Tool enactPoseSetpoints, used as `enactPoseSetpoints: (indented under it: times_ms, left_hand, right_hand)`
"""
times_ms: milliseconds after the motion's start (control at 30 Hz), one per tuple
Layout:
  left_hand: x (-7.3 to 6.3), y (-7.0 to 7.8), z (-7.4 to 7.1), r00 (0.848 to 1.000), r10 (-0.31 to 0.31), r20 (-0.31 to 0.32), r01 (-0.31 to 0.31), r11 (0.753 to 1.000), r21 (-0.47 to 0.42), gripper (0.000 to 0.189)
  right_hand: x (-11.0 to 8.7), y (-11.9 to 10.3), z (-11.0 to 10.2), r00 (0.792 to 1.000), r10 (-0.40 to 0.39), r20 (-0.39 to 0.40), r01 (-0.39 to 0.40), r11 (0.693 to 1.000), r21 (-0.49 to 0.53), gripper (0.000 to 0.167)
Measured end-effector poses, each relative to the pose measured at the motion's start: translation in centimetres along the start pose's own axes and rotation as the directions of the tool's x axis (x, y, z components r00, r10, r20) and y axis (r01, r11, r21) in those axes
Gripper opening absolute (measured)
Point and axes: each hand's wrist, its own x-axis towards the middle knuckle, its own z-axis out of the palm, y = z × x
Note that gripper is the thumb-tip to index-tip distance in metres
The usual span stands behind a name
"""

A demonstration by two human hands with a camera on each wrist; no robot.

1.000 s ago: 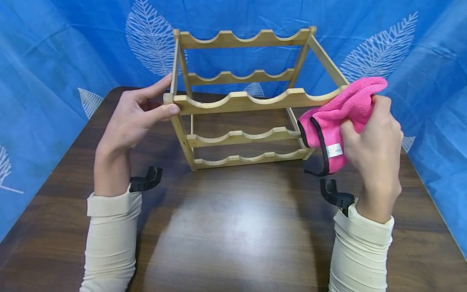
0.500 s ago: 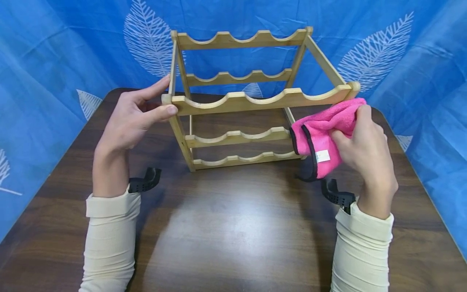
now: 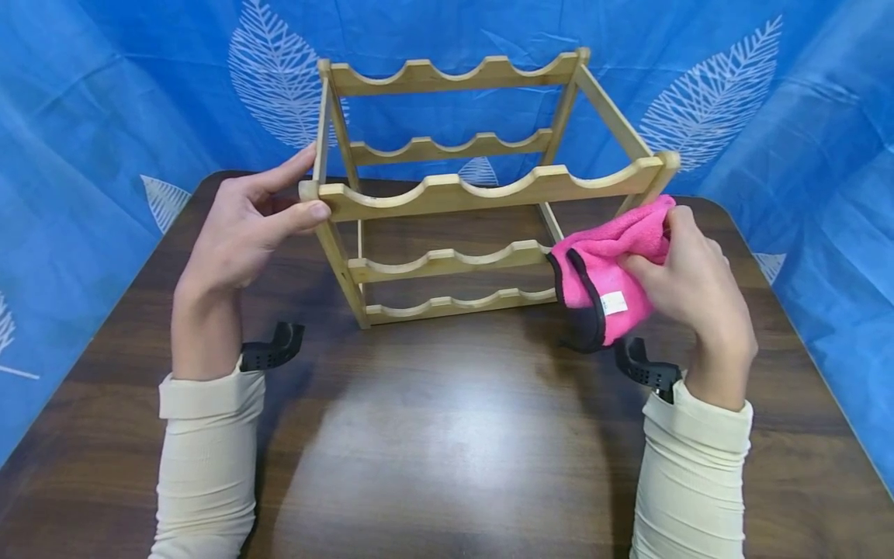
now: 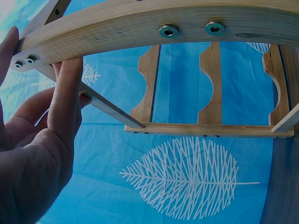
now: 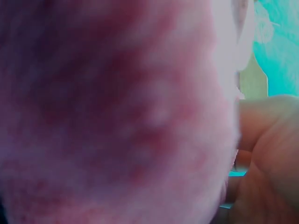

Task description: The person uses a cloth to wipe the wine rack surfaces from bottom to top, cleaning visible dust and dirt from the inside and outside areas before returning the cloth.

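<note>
A light wooden rack (image 3: 447, 194) with scalloped rails stands in the middle of the head view. My left hand (image 3: 233, 225) grips its front left top corner, thumb on the front rail and fingers behind the post. In the left wrist view, the left hand (image 4: 51, 121) holds the post near two bolts. My right hand (image 3: 698, 279) pinches a pink cloth (image 3: 615, 272) with black edging and a white label. The cloth lies against the front right post, just under the top corner, and hides much of that post. Blurred pink cloth (image 5: 121, 112) fills most of the right wrist view.
The rack stands on a dark brown wooden table (image 3: 433, 435). Behind it hangs a blue curtain (image 3: 447, 31) with white leaf prints. A black wrist mount (image 3: 272, 349) sits on the left wrist, and another black mount (image 3: 646, 369) on the right.
The right hand and cloth have moved down and left from the rack's front right top corner onto the post below, uncovering the corner. The left hand keeps its hold on the rack.
</note>
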Motion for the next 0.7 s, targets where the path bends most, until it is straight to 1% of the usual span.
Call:
enactPoseSetpoints:
  times_ms: [133, 233, 333, 400, 467, 533, 667, 700]
  left_hand:
    - [-0.1, -0.1, -0.1, 1.0, 0.009, -0.001, -0.009, 1.0, -0.027, 0.056]
    - [-0.1, -0.1, -0.2, 1.0, 0.014, -0.002, -0.014, 0.999, -0.035, 0.056]
    - [-0.1, -0.1, -0.1, 1.0, 0.015, -0.002, -0.016, 0.999, -0.029, 0.056]
    - [-0.1, -0.1, -0.1, 1.0, 0.016, -0.002, -0.016, 1.0, -0.023, 0.056]
    - [-0.1, -0.1, -0.1, 1.0, 0.016, -0.002, -0.016, 1.0, -0.026, 0.056]
    - [-0.1, -0.1, -0.1, 1.0, 0.012, -0.004, -0.012, 0.999, -0.036, 0.056]
    - [0.0, -0.2, 0.0, 1.0, 0.002, -0.005, -0.003, 0.996, -0.087, 0.056]
    - [0.0, -0.2, 0.1, 1.0, -0.001, -0.007, 0.001, 0.995, -0.102, 0.056]
  right_hand:
    - [0.0, 0.0, -0.1, 1.0, -0.002, -0.02, 0.003, 0.999, 0.045, 0.061]
    - [-0.2, -0.2, -0.2, 0.999, -0.001, -0.053, 0.004, 0.998, 0.064, 0.059]
    - [-0.6, -0.6, -0.5, 0.994, 0.009, -0.112, 0.001, 0.996, 0.085, 0.057]
    - [-0.8, -0.9, -0.6, 0.984, 0.018, -0.176, 0.0, 0.995, 0.101, 0.055]
    - [-0.9, -1.2, -0.7, 0.967, 0.028, -0.252, 0.001, 0.993, 0.115, 0.054]
    - [-1.0, -1.4, -0.7, 0.941, 0.043, -0.336, 0.002, 0.991, 0.133, 0.052]
    - [-1.0, -1.6, -0.9, 0.871, 0.095, -0.481, -0.019, 0.987, 0.16, 0.049]
    - [-1.0, -1.6, -1.0, 0.848, 0.108, -0.52, -0.023, 0.986, 0.168, 0.047]
